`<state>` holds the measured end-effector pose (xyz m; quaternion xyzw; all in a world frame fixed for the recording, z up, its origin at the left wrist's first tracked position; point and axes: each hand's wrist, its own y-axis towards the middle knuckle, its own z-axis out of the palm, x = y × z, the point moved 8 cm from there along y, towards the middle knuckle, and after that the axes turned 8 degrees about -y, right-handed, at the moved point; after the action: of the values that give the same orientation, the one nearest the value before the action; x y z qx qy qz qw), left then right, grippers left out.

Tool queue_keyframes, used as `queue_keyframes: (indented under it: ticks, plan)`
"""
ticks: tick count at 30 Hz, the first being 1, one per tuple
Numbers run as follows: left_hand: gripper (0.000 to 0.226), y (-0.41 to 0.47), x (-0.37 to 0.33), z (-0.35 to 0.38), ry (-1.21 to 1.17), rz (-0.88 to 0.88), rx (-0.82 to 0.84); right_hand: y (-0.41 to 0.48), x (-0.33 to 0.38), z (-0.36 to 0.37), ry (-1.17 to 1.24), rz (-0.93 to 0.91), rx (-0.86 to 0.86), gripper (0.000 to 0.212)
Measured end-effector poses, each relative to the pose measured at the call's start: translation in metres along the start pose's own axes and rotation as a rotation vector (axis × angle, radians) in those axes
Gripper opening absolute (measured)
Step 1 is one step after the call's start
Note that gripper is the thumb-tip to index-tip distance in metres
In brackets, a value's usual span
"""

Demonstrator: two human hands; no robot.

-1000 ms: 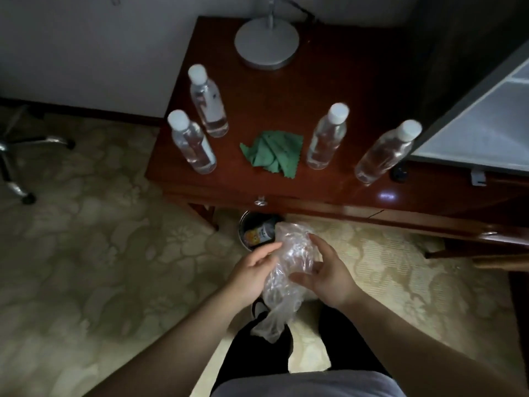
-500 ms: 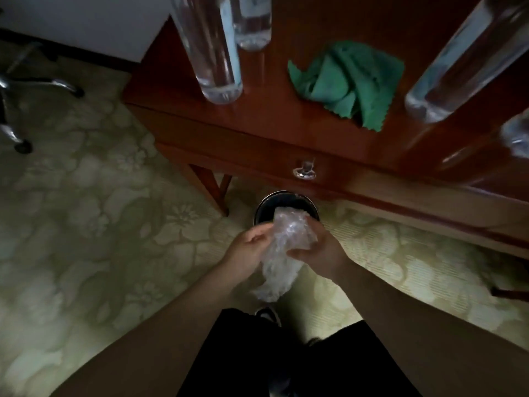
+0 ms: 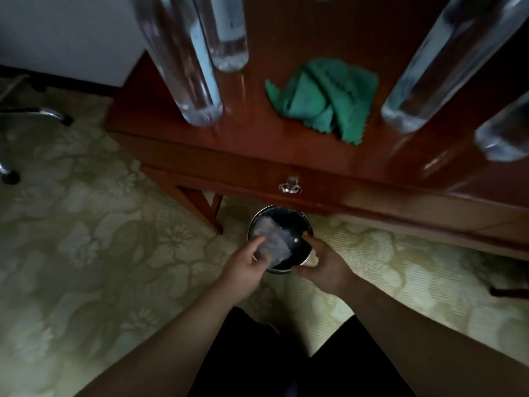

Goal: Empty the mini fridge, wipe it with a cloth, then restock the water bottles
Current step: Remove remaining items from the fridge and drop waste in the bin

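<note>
Bottles (image 3: 183, 67) are sitting out, cloth (image 3: 323, 96) lying unused, so wiping seems pending; left hand (image 3: 243, 270) is pinching crumpled plastic (image 3: 272, 242) over the bin (image 3: 286, 209), grip of the right hand (image 3: 323, 270) unclear

The glossy red-brown wooden desk (image 3: 257, 150) overhangs the far rim of the round dark metal bin (image 3: 280, 271); crumpled clear plastic (image 3: 272, 242) fills its left half. Pale patterned carpet (image 3: 86, 224) lies open leftward.

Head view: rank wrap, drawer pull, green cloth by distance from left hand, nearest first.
1. wrap: pinched in the left hand, over the bin.
2. drawer pull: on the desk front, beyond the bin.
3. cloth: on the desk top, farthest back.
</note>
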<state>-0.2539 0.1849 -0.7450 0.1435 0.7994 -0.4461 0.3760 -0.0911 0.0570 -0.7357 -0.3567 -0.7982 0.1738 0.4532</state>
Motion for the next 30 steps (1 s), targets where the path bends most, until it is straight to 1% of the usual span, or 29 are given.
queue_keyframes:
  ticks: [4,6,9,13,15,17,23,26,30]
  plan:
    - [0.057,-0.097,-0.088,-0.026,0.162,0.053,0.030,-0.104,0.055,-0.055,-0.075,0.008,0.024,0.091]
    - [0.059,-0.141,-0.143,-0.039,0.223,0.089,0.064,-0.154,0.085,-0.090,-0.080,-0.004,0.011,0.092]
    - [0.060,-0.190,-0.222,-0.056,0.318,0.197,0.098,-0.214,0.126,-0.148,-0.101,-0.050,-0.068,0.089]
    - [0.062,-0.217,-0.312,-0.059,0.422,0.403,0.141,-0.256,0.144,-0.213,-0.132,-0.062,-0.207,0.088]
    - [0.062,-0.220,-0.347,-0.049,0.478,0.522,0.162,-0.269,0.143,-0.239,-0.109,-0.070,-0.289,0.088]
    - [0.063,-0.223,-0.375,-0.034,0.519,0.600,0.192,-0.282,0.134,-0.263,-0.076,-0.056,-0.365,0.088]
    - [0.064,-0.239,-0.461,0.034,0.689,0.855,0.255,-0.326,0.083,-0.341,-0.054,0.002,-0.587,0.086]
    - [0.065,-0.241,-0.494,0.071,0.731,0.931,0.276,-0.339,0.052,-0.381,-0.022,0.040,-0.663,0.083]
    - [0.066,-0.235,-0.527,0.117,0.773,0.930,0.270,-0.337,0.011,-0.434,-0.019,0.045,-0.688,0.080]
